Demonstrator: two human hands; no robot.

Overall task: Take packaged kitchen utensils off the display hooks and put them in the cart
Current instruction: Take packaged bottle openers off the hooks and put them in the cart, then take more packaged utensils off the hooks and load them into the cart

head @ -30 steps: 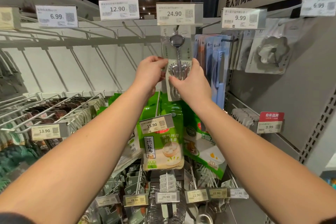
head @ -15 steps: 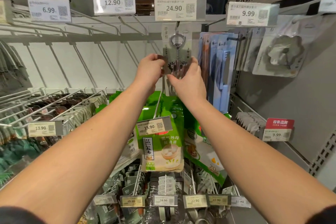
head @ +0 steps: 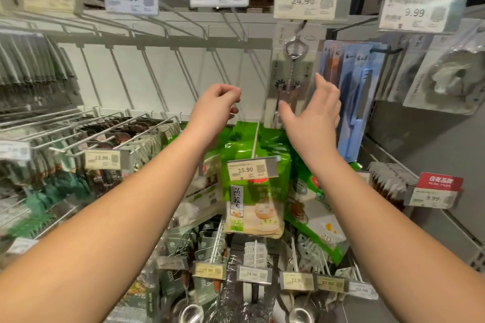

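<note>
A packaged metal corkscrew [head: 292, 71] in a clear pack hangs on a hook under the 24.90 price tag [head: 307, 2]. My right hand [head: 313, 113] is spread with straight fingers just in front of the pack's lower right part and holds nothing. My left hand [head: 216, 110] hangs to the left of the pack, apart from it, with loosely curled fingers and nothing in them. The cart is out of sight.
Blue packaged utensils [head: 351, 97] hang right of the corkscrew, a grey pack [head: 446, 78] further right. Green steamer-paper packs [head: 253, 191] hang below the hands. Bare hooks [head: 157, 71] fill the upper left; full hooks [head: 110, 136] with more packs jut out lower left.
Both hands have let go of the corkscrew pack and drawn back; the left hand moved left and down. The pack still hangs on its hook. The view shifted left.
</note>
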